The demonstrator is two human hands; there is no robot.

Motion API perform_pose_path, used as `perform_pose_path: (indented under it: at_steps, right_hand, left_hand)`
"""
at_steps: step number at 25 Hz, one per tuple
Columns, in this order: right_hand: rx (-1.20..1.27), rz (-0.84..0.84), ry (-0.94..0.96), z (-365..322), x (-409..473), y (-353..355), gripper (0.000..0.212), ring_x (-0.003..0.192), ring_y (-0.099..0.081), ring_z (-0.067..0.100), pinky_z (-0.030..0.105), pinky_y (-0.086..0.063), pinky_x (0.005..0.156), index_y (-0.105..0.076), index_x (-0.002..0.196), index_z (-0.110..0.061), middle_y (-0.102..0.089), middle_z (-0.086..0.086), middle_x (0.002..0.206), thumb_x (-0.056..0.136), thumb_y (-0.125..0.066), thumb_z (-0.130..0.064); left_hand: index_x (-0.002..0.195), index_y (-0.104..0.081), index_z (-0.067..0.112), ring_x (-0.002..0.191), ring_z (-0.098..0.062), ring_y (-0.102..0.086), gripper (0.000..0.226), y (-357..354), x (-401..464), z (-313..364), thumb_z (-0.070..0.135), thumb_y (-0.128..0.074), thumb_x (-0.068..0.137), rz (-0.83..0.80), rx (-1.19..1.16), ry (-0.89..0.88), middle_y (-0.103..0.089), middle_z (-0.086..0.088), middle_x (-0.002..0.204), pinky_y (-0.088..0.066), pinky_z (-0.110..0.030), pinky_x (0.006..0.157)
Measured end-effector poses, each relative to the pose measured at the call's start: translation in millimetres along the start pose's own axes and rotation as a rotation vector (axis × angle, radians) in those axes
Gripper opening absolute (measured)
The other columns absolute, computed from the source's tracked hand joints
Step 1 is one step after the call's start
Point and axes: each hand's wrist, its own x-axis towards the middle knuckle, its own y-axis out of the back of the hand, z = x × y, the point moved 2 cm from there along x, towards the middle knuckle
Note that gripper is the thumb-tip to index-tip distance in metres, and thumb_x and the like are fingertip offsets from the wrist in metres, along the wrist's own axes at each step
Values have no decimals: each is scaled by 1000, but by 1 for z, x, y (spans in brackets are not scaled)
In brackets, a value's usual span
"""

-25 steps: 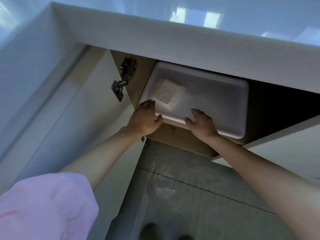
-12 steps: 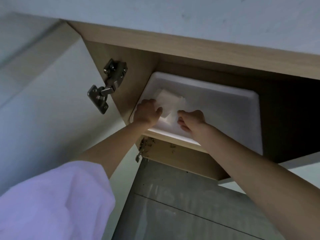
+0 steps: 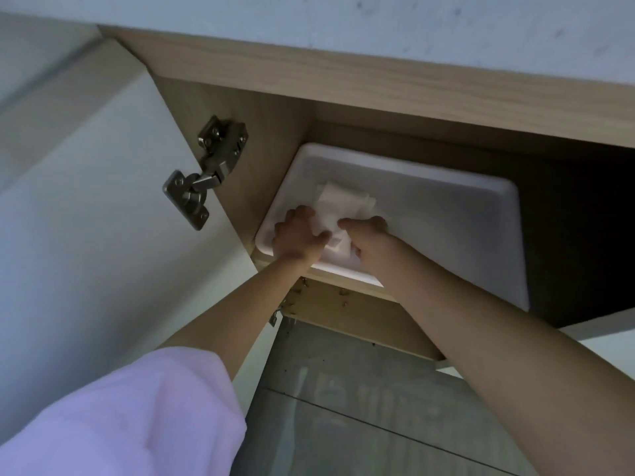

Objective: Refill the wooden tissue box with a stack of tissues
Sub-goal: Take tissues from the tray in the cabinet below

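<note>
A stack of white tissues (image 3: pixel 343 201) lies at the left end of a white plastic bin (image 3: pixel 446 214) on the shelf of an open upper cabinet. My left hand (image 3: pixel 295 235) grips the stack's left side, thumb across its near edge. My right hand (image 3: pixel 369 238) holds the right side with a finger laid over the top. Both arms reach up over the bin's front rim. The wooden tissue box is not in view.
The white cabinet door (image 3: pixel 86 218) stands open to the left on a metal hinge (image 3: pixel 206 173). The wooden shelf edge (image 3: pixel 360 314) runs under the bin, and the cabinet is dark to the right. Grey wall panels (image 3: pixel 343 407) are below. A pink sleeve (image 3: pixel 120 417) fills the lower left.
Both hands left the bin's front rim, moved into the bin and closed on the tissue stack from either side. The view has tilted up closer to the cabinet.
</note>
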Motion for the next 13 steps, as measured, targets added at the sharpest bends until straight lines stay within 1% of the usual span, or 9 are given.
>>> perform_pose_path:
  at_steps: [1, 2, 3, 5, 7, 9, 12, 13]
  right_hand:
    - [7, -6, -14, -1, 0, 0, 45, 75, -49, 24, 27, -36, 54, -46, 124, 8, -51, 15, 91, 86, -58, -11]
    - [10, -22, -27, -1, 1, 0, 46, 86, -52, 24, 29, -39, 62, -45, 127, 6, -54, 17, 101, 86, -58, -10]
    - [17, -41, -42, -1, 2, -1, 47, 94, -51, 24, 28, -40, 71, -44, 129, 4, -55, 18, 112, 86, -58, -10]
    - [32, -37, -52, 1, 1, -3, 48, 99, -51, 25, 29, -42, 79, -44, 130, 3, -53, 17, 121, 86, -58, -9]
    - [75, 16, -52, 6, -1, -7, 45, 102, -54, 29, 30, -44, 80, -49, 125, 2, -55, 16, 124, 82, -58, -8]
    - [157, 35, -19, 10, -2, -9, 41, 104, -55, 31, 31, -45, 79, -52, 120, 0, -58, 17, 122, 80, -58, -9]
    - [192, 39, 33, 9, -8, -7, 40, 95, -53, 28, 30, -41, 75, -52, 121, -2, -60, 15, 112, 82, -55, -12]
    - [176, 48, 51, 9, -9, -5, 41, 97, -54, 29, 30, -40, 75, -50, 122, -3, -59, 16, 115, 83, -54, -13]
  left_hand:
    - [127, -43, 12, 120, -35, -46, 50, -1, -1, 1, 31, -60, 84, -2, -18, -3, -45, -10, 135, -39, -39, 96]
    - [127, -43, 13, 120, -35, -47, 50, -2, -2, 1, 31, -61, 83, -1, -32, -6, -46, -9, 134, -40, -40, 96]
    - [127, -44, 13, 120, -34, -47, 50, -2, -2, 1, 31, -61, 83, 2, -46, -10, -46, -8, 134, -40, -40, 96]
    - [128, -43, 13, 121, -33, -46, 52, -2, -3, 2, 31, -62, 83, -4, -94, -5, -47, -8, 135, -40, -40, 98]
    - [129, -42, 13, 123, -32, -45, 54, -2, -3, -1, 30, -63, 82, -16, -153, 7, -47, -7, 137, -40, -40, 100]
    - [130, -42, 12, 123, -31, -45, 55, -2, -4, -2, 28, -64, 82, -22, -200, 10, -46, -9, 136, -40, -41, 101]
    - [128, -38, 6, 122, -31, -47, 62, -2, -2, -2, 23, -69, 78, -22, -325, 45, -49, -14, 131, -40, -45, 102]
    - [132, -32, 6, 123, -31, -46, 69, -2, -2, -2, 22, -71, 77, -28, -365, 68, -48, -15, 132, -38, -46, 104]
